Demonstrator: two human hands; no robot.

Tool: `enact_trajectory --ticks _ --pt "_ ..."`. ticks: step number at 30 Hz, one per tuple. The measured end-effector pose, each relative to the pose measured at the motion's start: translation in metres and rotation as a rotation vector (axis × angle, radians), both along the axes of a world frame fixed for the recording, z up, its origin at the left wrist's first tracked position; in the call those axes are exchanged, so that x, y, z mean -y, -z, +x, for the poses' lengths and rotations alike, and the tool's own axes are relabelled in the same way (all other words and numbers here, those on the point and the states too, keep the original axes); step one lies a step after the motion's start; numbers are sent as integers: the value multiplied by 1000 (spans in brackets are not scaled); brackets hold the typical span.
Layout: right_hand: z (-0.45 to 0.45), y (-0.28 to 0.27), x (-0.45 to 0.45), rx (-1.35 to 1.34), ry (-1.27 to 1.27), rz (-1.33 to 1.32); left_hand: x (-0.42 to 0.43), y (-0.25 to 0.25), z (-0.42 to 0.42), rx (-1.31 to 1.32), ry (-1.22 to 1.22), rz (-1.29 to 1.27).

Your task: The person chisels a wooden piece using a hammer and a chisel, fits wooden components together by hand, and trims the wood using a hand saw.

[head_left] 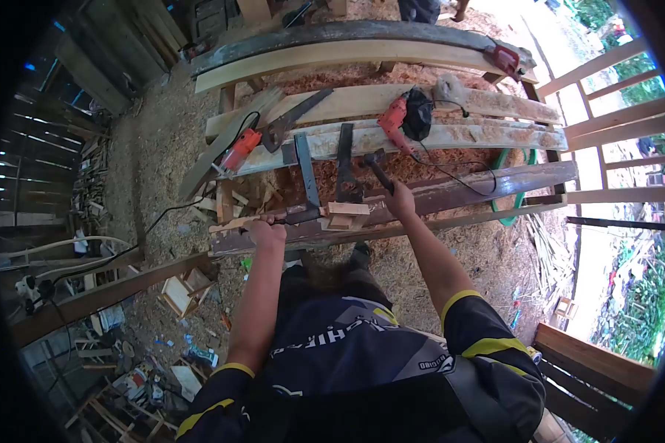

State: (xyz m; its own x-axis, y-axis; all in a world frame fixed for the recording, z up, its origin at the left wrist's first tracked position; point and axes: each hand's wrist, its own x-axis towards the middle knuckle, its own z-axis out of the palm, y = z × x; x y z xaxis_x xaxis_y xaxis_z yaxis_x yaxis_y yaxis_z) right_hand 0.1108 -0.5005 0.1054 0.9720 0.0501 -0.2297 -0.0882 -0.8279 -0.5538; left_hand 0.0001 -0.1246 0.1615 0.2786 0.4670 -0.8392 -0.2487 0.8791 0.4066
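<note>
My right hand [400,201] is closed around the handle of a hammer [377,166], whose dark head points away from me above the bench. My left hand [266,230] grips a dark, long tool that looks like a chisel [301,218]. Its far end meets a small pale wooden block [345,215] on the near brown plank [451,193]. Just beyond the block lie a metal square [307,171] and a second dark flat tool [346,164]. My left fingers partly hide the chisel's grip.
Farther back on the planks rest a handsaw [295,118], a red corded power tool [241,150], another red power tool [395,124] and a red tool [504,59] at far right. Cords cross the planks. Wood shavings and scraps cover the ground; a wooden railing [613,129] stands right.
</note>
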Motion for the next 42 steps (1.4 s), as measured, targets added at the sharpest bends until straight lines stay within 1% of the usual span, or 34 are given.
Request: enact_trajectory --ticks 2,3,4,5,8,11,13,14,16,17,19,20,23,26,29,32,35,36,38,41,42 --pt "11 6 -5 8 12 59 -10 25 -21 120 71 65" --pt "17 20 -6 9 8 71 -5 12 -25 32 -12 61" --pt "25 41 -3 15 0 80 9 -17 -23 -51 -102 53" --pt "32 54 -1 27 -9 87 18 -32 -20 -128 -193 43" --pt "45 70 -1 69 -10 142 5 -12 -47 -16 -25 143" --pt "49 79 0 64 -26 148 8 -4 -59 -52 -159 62" --pt "48 88 3 86 -23 150 6 18 -75 10 -131 49" --pt "49 91 5 116 -49 41 6 30 -81 46 -115 39" --pt "47 89 5 179 -98 -176 12 36 -78 -26 -171 -11" --pt "44 88 2 212 -55 -106 14 37 -77 -62 -196 -35" --pt "39 58 -17 285 39 34 17 46 -77 -52 -174 -47" --pt "40 22 -22 4 29 393 18 50 -76 -42 -164 -53" --pt "-1 7 -32 -296 53 1082 41 15 -58 -65 -217 -101" --pt "-25 -29 -29 78 -451 772 37 33 -60 -31 -194 -164" --pt "-33 -42 -23 -140 -314 668 43 12 -52 -20 -46 -81" --pt "-33 -60 -15 -80 -536 628 59 -23 -46 0 -75 -59" --pt "-41 -106 -14 8 -647 443 53 -9 -53 16 -69 -78" --pt "-48 -114 -13 13 -629 389 54 -15 -54 44 -41 -69" --pt "-61 -127 -13 29 -593 283 59 -45 -49 103 15 -48" --pt "-75 -128 -7 -47 -589 232 79 -127 -41 323 200 171" --pt "-83 -135 -8 -58 -547 275 82 -146 -38 401 237 234"
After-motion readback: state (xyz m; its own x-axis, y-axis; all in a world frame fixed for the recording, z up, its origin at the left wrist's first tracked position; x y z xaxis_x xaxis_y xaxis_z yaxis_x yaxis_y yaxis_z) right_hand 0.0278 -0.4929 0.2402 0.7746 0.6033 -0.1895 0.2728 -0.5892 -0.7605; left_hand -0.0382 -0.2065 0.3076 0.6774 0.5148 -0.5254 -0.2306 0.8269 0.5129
